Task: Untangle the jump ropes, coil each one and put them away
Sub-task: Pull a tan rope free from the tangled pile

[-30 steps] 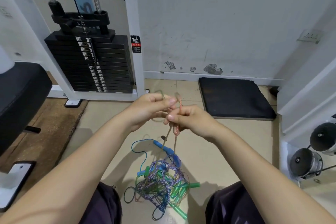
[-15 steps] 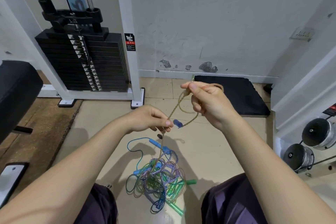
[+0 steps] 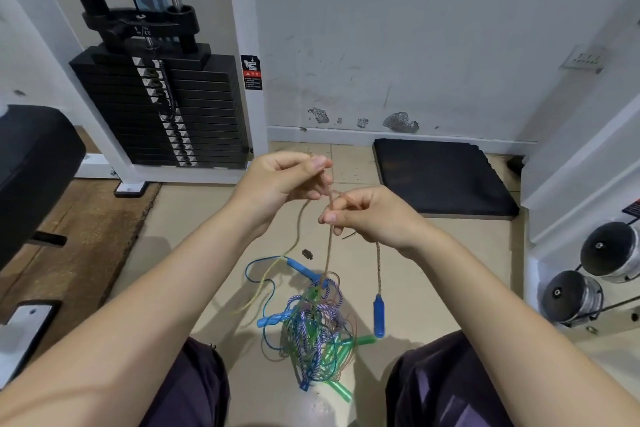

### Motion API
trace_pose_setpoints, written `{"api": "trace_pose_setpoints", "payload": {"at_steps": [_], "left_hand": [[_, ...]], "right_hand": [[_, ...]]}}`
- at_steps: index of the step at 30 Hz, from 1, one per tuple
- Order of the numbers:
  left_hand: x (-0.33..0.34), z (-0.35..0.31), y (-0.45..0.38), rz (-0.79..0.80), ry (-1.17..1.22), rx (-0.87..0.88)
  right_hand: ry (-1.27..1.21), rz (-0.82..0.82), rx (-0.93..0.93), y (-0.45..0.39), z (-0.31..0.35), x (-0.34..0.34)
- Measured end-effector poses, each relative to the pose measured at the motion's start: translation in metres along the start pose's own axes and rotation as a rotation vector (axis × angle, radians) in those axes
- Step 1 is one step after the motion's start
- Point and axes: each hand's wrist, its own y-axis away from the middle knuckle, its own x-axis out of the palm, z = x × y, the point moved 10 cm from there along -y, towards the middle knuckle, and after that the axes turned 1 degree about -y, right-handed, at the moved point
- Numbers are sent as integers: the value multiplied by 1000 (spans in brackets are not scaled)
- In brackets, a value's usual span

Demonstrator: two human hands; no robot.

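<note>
Hands: the left hand point(image 3: 280, 184) and right hand point(image 3: 370, 215) each pinch the tan rope point(image 3: 328, 246), held up above the floor point(image 3: 194, 239).
Rope: one blue handle point(image 3: 378, 315) dangles below the right hand.
Tangle: the rope pile point(image 3: 313, 333) lies on the floor between the knees.
Around: weight stack point(image 3: 162, 107) far left, black mat point(image 3: 440, 177) by the wall, dumbbells point(image 3: 588, 274) at right.
Unclear: which strands interlock inside the pile.

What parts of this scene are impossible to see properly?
Head view:
- How many ropes make up the tangled pile: strands overlap.
- Tan braided rope inside both hands, left and right: fingers cover it.
- Red-and-black warning sticker: too small to read.
- Black padded bench: cut by left edge.
</note>
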Motion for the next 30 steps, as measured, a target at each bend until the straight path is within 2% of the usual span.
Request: {"api": "trace_pose_setpoints", "payload": {"at_steps": [2, 7, 10, 13, 18, 23, 27, 30], "left_hand": [[-5, -1, 0, 19, -80, -7], [5, 35, 7, 260, -438, -173], [19, 51, 13, 348, -525, -184], [18, 55, 13, 336, -596, -172], [10, 41, 9, 239, -434, -150], [11, 28, 10, 279, -295, -126], [3, 20, 7, 201, -120, -136], [4, 18, 9, 172, -126, -135]], "right_hand": [[-94, -31, -57, -1, 7, -7], [-490, 10, -157, 0, 24, -18], [-582, 22, -173, 1, 28, -18], [-616, -37, -179, 0, 28, -25], [-465, -144, -103, -4, 14, -35], [-270, -82, 13, -4, 0, -15], [-216, -125, 46, -5, -4, -14], [-201, -104, 24, -4, -2, -9]]}}
